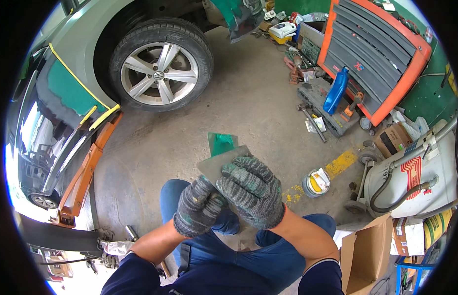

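Note:
Both my hands wear grey-black knitted gloves and meet in front of my knees. My right hand (256, 191) is closed on a flat grey filler spreader (214, 164), its fingers lying over the plate. Behind that plate a second spreader (222, 142) sticks up, smeared with green filler. My left hand (197, 206) is closed just below the plates and appears to grip the green-smeared spreader, whose lower part is hidden. Ahead to the left stands a car with a bare wheel arch, a wheel (160, 73) and a green filler patch (66, 88) edged with yellow tape.
An orange lift arm (86, 172) reaches under the car. At right are a red-grey tool cabinet (376, 54), a blue bottle (336, 91) on a dark case, a round tin (316, 183), a white tank (411, 177) with hoses, and an open cardboard box (369, 250).

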{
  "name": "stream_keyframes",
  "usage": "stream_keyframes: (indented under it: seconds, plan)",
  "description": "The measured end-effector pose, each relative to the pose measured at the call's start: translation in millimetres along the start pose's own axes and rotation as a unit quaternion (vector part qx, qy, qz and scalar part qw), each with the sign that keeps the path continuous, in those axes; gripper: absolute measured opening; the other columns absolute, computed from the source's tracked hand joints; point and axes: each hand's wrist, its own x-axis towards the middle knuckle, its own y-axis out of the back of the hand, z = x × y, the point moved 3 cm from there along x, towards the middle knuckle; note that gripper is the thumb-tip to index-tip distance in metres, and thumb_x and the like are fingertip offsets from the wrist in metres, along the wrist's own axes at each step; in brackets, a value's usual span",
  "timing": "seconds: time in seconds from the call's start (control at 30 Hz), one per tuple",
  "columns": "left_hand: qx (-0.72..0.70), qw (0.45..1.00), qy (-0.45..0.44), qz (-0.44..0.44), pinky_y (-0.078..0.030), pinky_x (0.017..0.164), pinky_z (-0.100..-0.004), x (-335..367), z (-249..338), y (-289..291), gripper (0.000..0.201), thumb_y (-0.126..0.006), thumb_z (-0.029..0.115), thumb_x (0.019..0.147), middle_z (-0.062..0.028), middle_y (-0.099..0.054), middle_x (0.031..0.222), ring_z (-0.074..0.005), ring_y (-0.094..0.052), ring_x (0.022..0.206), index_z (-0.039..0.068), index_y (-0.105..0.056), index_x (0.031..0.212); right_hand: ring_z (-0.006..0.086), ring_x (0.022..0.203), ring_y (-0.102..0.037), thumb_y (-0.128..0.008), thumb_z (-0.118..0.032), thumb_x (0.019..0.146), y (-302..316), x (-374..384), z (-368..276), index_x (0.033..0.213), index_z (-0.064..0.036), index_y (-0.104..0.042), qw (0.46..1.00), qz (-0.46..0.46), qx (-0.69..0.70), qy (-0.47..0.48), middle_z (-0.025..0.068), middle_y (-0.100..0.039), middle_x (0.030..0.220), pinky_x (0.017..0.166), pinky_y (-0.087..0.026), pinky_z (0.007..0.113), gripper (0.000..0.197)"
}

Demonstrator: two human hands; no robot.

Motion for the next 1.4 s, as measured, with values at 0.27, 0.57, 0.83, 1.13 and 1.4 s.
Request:
stream_keyframes:
  seconds: [0.27,0.57,0.83,1.13,1.4]
  plan:
    - [-0.088,0.975,0.156,0.13,-0.049,0.051,-0.029,10,-5,17,0.023,-0.057,0.012,0.095,-0.0088,-0.062,0.072,-0.0162,-0.059,0.055,0.001,-0.055,0.115,0.0248,0.104,-0.063,-0.06,-0.003,0.087,17,4,32,0.113,-0.0078,-0.067,0.977,0.014,0.173,-0.126,0.0101,-0.066,0.115,0.091,-0.052,0.037,0.027]
    - [-0.14,0.942,0.288,0.104,-0.044,0.045,-0.0269,0,-14,-2,0.014,-0.06,0.008,0.092,-0.0056,-0.06,0.069,-0.0146,-0.056,0.051,0.003,-0.058,0.105,0.016,0.102,-0.06,-0.054,-0.002,0.093,6,-3,41,0.122,-0.0011,-0.06,0.818,0.093,0.408,-0.394,0.0091,-0.063,0.116,0.091,-0.051,0.03,0.029]
    - [-0.085,0.97,0.211,0.085,-0.052,0.061,-0.0276,-1,-12,7,0.02,-0.057,0.004,0.095,-0.0048,-0.064,0.086,-0.0148,-0.062,0.069,0.004,-0.059,0.114,0.0325,0.107,-0.061,-0.059,-0.006,0.085,25,22,21,0.118,-0.0093,-0.066,0.991,0.027,0.043,-0.121,0.0113,-0.065,0.118,0.099,-0.048,0.043,0.033]
    - [-0.005,0.999,0.027,0.046,-0.051,0.078,-0.03,15,6,13,0.027,-0.058,0.002,0.094,-0.0054,-0.066,0.101,-0.0152,-0.063,0.089,0.004,-0.059,0.12,0.0277,0.108,-0.061,-0.064,-0.011,0.078,-4,0,-5,0.116,-0.0139,-0.068,0.998,-0.011,0.053,-0.024,0.0073,-0.064,0.118,0.096,-0.05,0.045,0.038]
    - [-0.142,0.965,0.219,0.016,-0.049,0.053,-0.0281,4,-3,1,0.016,-0.058,0.009,0.094,-0.0082,-0.062,0.074,-0.0163,-0.059,0.058,0.001,-0.059,0.107,0.0172,0.101,-0.061,-0.057,-0.008,0.096,21,-2,43,0.121,-0.0034,-0.058,0.834,0.223,0.351,-0.364,0.0099,-0.063,0.114,0.088,-0.052,0.031,0.026]
